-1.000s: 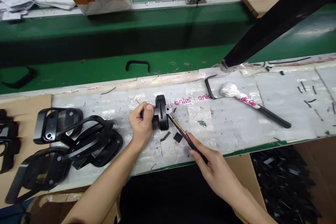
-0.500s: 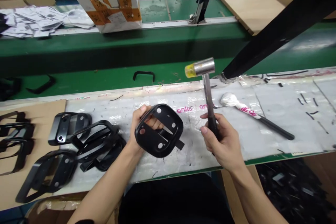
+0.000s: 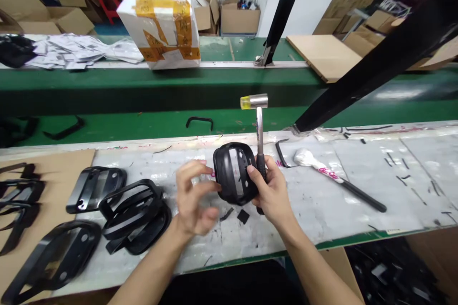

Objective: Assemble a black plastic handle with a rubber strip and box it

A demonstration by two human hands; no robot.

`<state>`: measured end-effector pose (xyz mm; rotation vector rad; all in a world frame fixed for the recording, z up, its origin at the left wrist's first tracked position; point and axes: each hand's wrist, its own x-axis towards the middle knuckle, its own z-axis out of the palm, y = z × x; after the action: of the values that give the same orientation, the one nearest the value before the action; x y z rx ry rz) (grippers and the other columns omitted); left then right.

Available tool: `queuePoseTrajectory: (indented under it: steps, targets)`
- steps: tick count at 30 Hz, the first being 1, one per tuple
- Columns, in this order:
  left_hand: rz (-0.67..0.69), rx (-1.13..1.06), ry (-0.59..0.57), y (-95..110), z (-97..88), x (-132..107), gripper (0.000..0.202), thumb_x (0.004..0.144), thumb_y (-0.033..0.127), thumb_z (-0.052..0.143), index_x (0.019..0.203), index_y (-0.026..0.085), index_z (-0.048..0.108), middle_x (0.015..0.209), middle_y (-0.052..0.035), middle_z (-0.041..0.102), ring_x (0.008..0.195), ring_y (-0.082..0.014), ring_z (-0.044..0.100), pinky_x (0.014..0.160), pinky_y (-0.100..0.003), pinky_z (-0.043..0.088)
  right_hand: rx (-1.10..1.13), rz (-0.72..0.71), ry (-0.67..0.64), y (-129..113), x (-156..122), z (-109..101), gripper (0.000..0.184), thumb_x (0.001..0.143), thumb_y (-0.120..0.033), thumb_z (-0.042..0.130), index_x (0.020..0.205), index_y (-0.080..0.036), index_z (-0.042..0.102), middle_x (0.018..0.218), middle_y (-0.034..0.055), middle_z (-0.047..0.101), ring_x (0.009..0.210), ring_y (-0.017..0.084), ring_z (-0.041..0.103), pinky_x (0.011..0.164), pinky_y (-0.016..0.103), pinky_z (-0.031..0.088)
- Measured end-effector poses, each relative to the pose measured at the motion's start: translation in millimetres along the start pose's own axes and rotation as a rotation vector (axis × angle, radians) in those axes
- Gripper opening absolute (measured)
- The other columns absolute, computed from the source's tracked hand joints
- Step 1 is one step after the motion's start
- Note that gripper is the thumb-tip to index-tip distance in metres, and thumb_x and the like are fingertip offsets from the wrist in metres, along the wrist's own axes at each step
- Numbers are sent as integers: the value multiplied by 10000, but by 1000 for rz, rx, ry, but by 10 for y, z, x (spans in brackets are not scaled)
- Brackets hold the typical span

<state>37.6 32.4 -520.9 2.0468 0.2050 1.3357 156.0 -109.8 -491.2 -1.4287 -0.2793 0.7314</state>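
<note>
**One black frame, pinned at your right hand, with your left hand just short of it**

Your right hand is closed round the dark grip of the hammer. The shaft stands upright, and the head sits at 12 o'clock above your knuckles. The thumb of that same hand presses the frame against the grip. So the frame lies at 9 o'clock of your right hand, touching it, and is held clear above the film-covered bench. Its long axis runs roughly 12 to 6, almost parallel to the shaft.

Your left hand is empty, with the fingers spread and loosely curled, blurred in this view. From it the frame lies at about 2 o'clock, just beside the fingertips. You cannot tell whether they touch it. The right hand is the nearer one.

The frame is matt black moulded plastic, a rounded rectangle with a long window through its middle. The hammer has a polished metal shaft and head, with a translucent yellow cap on one face.

- **Small black offcuts:** on the bench at 6 o'clock under the frame.
- **Heap of similar frames:** at 9 o'clock of your left hand.
- **White-wrapped tool:** at 3 o'clock of your right hand.
- **Green belt:** at 12 o'clock, beyond the bench.
</note>
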Motion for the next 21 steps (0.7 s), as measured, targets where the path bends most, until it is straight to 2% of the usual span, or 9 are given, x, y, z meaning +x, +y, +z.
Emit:
queuePoseTrajectory:
  steps: [3,5,7,9,11,13,17,19,21]
  targets:
    - [320,124,-235,19,10,14,309,939,528,678,979,222,697,1125,-141,700,1178,-366,636,1089,-598,466,74,53,-19,-21,-5,8,526,859,-649,791,997,-278,444,586,-144,336,352,41,237,290,158,218]
    - [317,60,-280,37,18,44,226,980,433,664,935,212,676,928,-95,714,987,-297,676,1019,-532,513,100,98,-67,-16,-42,-37,531,858,-670,782,1015,-275,463,601,-140,350,358,32,219,303,151,195]
    - [156,-110,-270,19,-6,62,291,1036,373,582,796,209,609,702,-30,618,718,-205,609,786,-385,537,102,124,-109,4,-114,-145,518,883,-692,737,1061,-262,507,680,-106,435,388,26,232,328,153,177]
    - [-170,-262,-213,-48,-48,58,419,1069,367,507,682,207,508,598,9,480,566,-151,472,584,-303,418,37,121,-121,41,-226,-310,497,934,-683,680,1133,-247,550,770,-68,490,424,31,275,358,165,185]
    - [-508,-329,-136,-140,-71,38,484,1073,435,492,647,205,466,585,25,398,536,-136,384,525,-288,326,-89,118,-128,94,-377,-502,471,997,-657,612,1217,-244,561,779,-61,478,450,47,312,389,181,213]
    - [-714,-302,-92,-215,-50,16,506,1031,535,553,656,205,472,604,33,375,555,-132,346,523,-279,296,-262,135,-151,160,-550,-676,469,1050,-638,532,1330,-262,533,771,-59,467,490,78,363,427,201,276]
    - [-769,-187,-48,-253,67,-14,545,979,598,608,642,211,424,620,41,333,576,-126,300,529,-274,261,-579,150,-212,281,-846,-826,449,1097,-606,436,1406,-297,538,857,-6,592,709,172,553,664,284,491]
    - [-735,-180,-13,-246,111,-35,536,989,580,596,640,206,437,639,34,345,590,-127,309,543,-278,268,-623,136,-231,327,-922,-786,439,1105,-590,422,1382,-290,585,917,16,653,824,209,614,795,320,520]
    - [-705,-195,-1,-242,132,-71,540,984,568,613,629,203,431,650,29,351,601,-127,322,551,-281,272,-621,125,-247,362,-947,-701,453,1114,-573,402,1390,-273,601,865,12,658,787,212,621,768,313,520]
